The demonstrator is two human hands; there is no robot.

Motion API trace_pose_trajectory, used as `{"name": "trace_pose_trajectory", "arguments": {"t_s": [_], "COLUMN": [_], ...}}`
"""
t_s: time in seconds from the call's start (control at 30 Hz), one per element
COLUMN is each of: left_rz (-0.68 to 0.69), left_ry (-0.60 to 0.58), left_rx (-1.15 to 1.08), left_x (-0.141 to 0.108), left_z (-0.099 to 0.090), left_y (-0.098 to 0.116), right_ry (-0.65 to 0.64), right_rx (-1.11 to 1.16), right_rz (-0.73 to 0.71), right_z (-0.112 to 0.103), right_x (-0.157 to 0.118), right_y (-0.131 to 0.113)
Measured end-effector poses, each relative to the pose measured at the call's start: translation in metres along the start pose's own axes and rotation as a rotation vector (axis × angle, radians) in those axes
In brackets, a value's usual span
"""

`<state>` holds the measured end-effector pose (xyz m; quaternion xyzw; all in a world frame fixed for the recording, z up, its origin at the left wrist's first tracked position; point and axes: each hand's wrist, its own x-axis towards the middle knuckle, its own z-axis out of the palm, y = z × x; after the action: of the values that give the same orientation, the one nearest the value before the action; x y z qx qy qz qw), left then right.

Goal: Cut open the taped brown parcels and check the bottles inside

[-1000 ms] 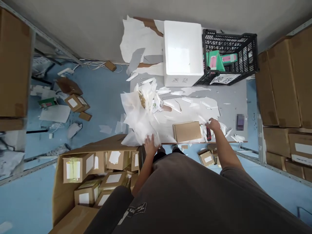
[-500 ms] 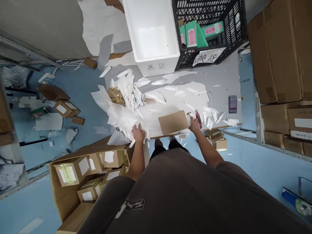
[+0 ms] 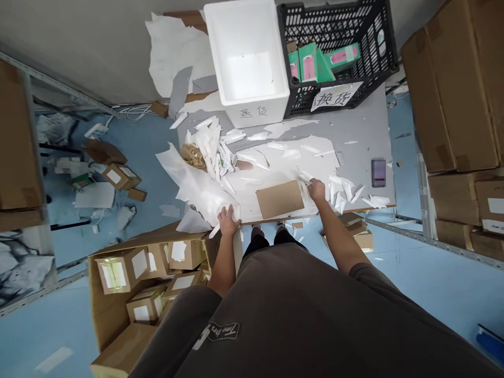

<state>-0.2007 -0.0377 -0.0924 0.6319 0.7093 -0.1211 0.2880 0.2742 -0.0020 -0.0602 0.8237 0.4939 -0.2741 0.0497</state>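
Note:
My left hand (image 3: pixel 228 220) rests with its fingers spread on the front edge of the table, at the end of a large crumpled white sheet (image 3: pixel 192 176). To the right of it lies a plain brown cardboard box (image 3: pixel 280 200), flat side up, close to the edge. Just past the box's right end is my right hand (image 3: pixel 317 190), its fingers curled in over the tabletop beside a white paper scrap (image 3: pixel 305 176). What those fingers hold is hidden. The red utility knife seen earlier does not show now.
A white foam box (image 3: pixel 255 111) and a black crate (image 3: pixel 342 94) with green-and-pink boxes stand at the back. White scraps (image 3: pixel 212 142) and brown tape (image 3: pixel 192 156) litter the left side. A phone (image 3: pixel 378 172) lies right. A large carton (image 3: pixel 98 310) of parcels stands front left.
My right hand has moved slightly forward, away from the table edge, and the red utility knife beside it has gone from sight. My left hand has shifted a little towards the edge.

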Motion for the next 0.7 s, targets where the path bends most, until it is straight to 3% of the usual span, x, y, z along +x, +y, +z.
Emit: {"name": "trace_pose_trajectory", "arguments": {"t_s": [0.1,0.23,0.4,0.5,0.6,0.7], "left_rz": [-0.015,0.011,0.116,0.190,0.237,0.263], "left_ry": [0.069,0.095,0.167,0.210,0.212,0.185], "left_rx": [-0.052,-0.140,-0.160,-0.162,-0.175,-0.160], "left_x": [0.008,0.023,0.051,0.082,0.122,0.154], "left_z": [0.001,-0.007,-0.041,-0.071,-0.104,-0.136], "left_y": [-0.005,-0.011,-0.008,0.005,0.022,0.041], "right_ry": [0.130,0.241,0.239,0.221,0.153,0.064], "right_rx": [0.014,0.045,0.023,0.004,-0.044,-0.101], "right_rz": [-0.066,-0.260,-0.419,-0.428,-0.409,-0.408], "right_z": [-0.031,-0.050,-0.032,-0.013,-0.001,-0.002], "right_x": [0.034,0.074,0.106,0.117,0.123,0.123], "right_y": [-0.032,-0.123,-0.259,-0.321,-0.356,-0.362]}}
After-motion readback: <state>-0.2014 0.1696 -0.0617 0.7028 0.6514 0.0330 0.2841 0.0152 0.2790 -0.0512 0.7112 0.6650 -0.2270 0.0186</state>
